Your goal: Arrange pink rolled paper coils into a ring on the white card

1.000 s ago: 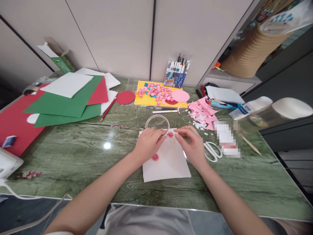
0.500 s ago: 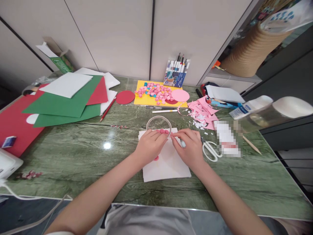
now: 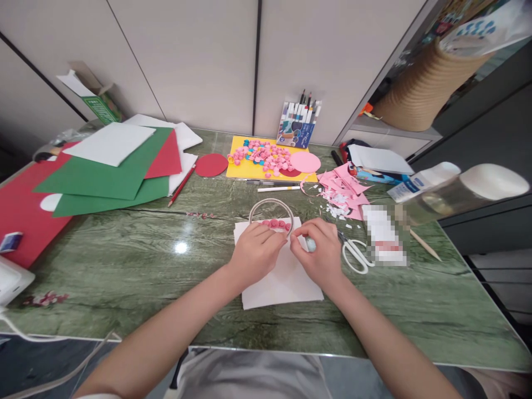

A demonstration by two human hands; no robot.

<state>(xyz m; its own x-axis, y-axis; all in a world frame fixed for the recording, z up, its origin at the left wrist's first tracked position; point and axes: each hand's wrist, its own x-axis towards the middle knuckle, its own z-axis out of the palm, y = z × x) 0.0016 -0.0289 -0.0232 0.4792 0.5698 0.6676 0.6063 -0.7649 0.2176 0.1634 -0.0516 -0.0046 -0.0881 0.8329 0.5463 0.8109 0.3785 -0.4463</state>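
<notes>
My left hand [image 3: 254,254] and my right hand [image 3: 319,253] meet over a white sheet of paper [image 3: 286,285] lying on the green marbled table [image 3: 124,266]. Both hands have their fingers curled, fingertips pinched together near the sheet's top edge. What they pinch is too small to make out. Several small pink paper rolls [image 3: 279,224] sit in a row just beyond my fingers, inside the near edge of a thin ring [image 3: 271,204]. A pale blue item peeks from under my right hand.
White scissors [image 3: 354,253] lie right of my right hand, with pink paper scraps [image 3: 343,191] beyond. A yellow sheet [image 3: 241,166] holds many pink and blue rolls and a pink disc [image 3: 305,162]. Green, red and white card [image 3: 108,172] is stacked at left; marker box [image 3: 297,124] at back.
Both hands drew slightly nearer to me and closer together. The pink roll on the sheet's middle is now hidden under my left hand, and a row of pink rolls shows by the ring.
</notes>
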